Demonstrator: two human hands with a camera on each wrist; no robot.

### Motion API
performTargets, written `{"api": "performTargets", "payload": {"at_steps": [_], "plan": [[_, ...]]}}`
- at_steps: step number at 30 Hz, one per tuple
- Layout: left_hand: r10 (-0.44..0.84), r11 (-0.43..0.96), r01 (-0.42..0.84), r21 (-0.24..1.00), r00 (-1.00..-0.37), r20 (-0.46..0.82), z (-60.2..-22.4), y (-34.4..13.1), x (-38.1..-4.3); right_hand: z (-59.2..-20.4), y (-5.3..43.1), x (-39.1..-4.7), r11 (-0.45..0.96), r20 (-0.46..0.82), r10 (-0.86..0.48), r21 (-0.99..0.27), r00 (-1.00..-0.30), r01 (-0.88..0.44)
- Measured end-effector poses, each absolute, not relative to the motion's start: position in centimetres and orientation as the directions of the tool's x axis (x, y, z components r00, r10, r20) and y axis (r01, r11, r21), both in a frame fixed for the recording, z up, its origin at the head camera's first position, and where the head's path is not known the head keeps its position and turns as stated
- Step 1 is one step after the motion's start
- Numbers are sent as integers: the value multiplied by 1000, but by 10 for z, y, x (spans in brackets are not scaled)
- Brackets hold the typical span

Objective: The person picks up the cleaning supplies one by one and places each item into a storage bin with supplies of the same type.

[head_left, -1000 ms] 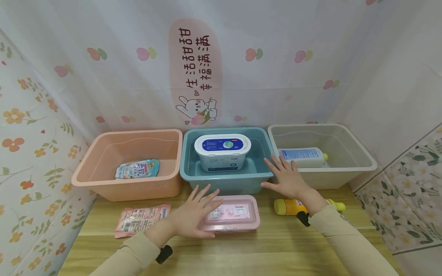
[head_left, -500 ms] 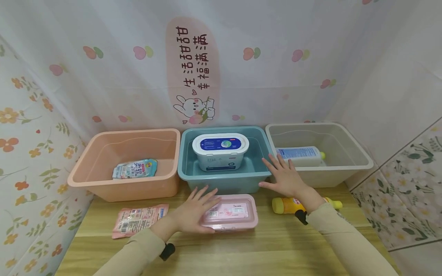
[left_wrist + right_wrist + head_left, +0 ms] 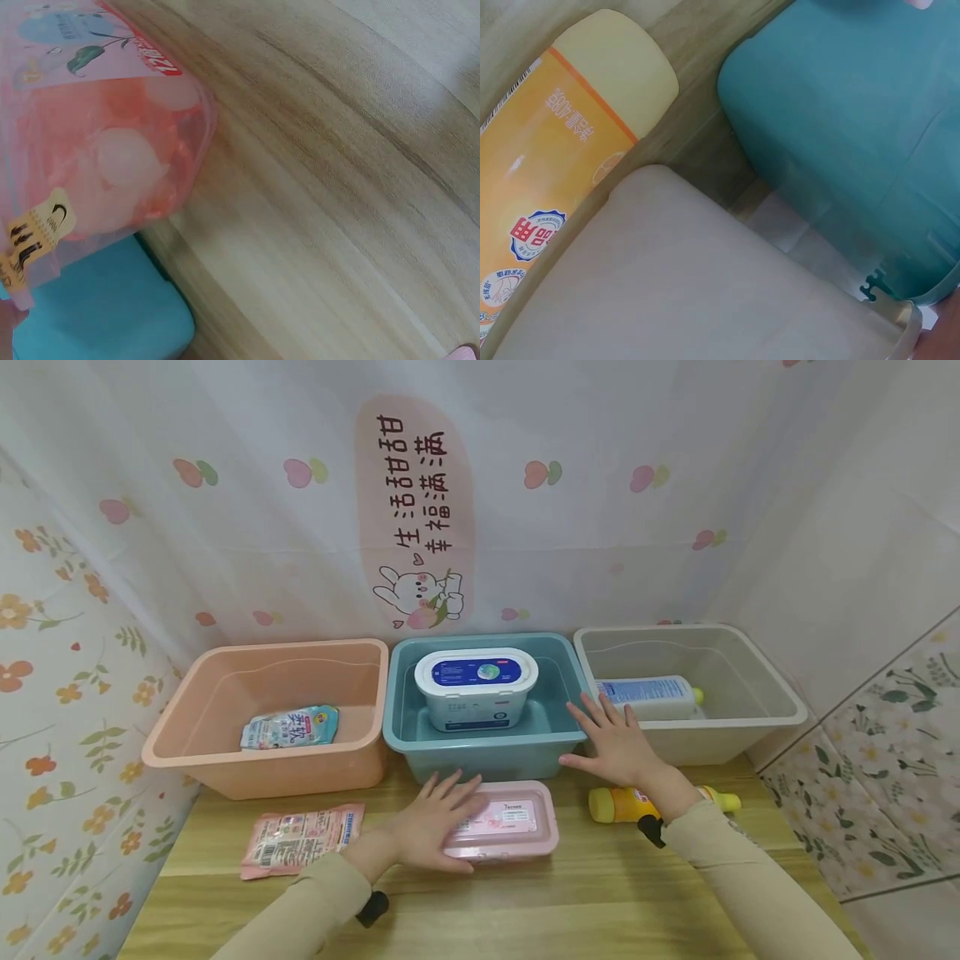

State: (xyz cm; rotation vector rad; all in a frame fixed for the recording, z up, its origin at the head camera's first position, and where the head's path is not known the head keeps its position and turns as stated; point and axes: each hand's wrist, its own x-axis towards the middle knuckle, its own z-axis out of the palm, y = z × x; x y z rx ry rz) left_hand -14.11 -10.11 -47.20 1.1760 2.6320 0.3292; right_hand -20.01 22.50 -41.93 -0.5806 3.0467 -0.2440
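My left hand is spread over the left end of a pink lidded box, fingers straight and pointing away from me. The left wrist view shows the box's see-through side with round pink and white contents. My right hand has its fingers fanned out at the front, where the teal bin and the grey bin meet. A yellow-orange squeeze bottle lies on the table, partly behind my right wrist. Inside the teal bin stands a white oval tub with a blue lid label.
An orange bin at the left holds a small blue-and-white pouch. A white bottle with a yellow-green cap lies in the grey bin. On the wooden table, a pink packet lies left of my left wrist.
My left hand has shifted slightly right over the pink box. My right hand stays at the bins' rims. The whole head view has drifted a little, so the scene sits slightly further left.
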Motion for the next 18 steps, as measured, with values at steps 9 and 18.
{"api": "performTargets", "payload": {"at_steps": [9,18], "plan": [[759,648,722,241,-637,-134,-478,-95,-143,-423,225,-202,916,19,-372,-152,-928,-370],[773,632,744,216,-623,-117,-479,-87,-146,-422,226,-202,917,15,-368,-158,-930,-365]]}}
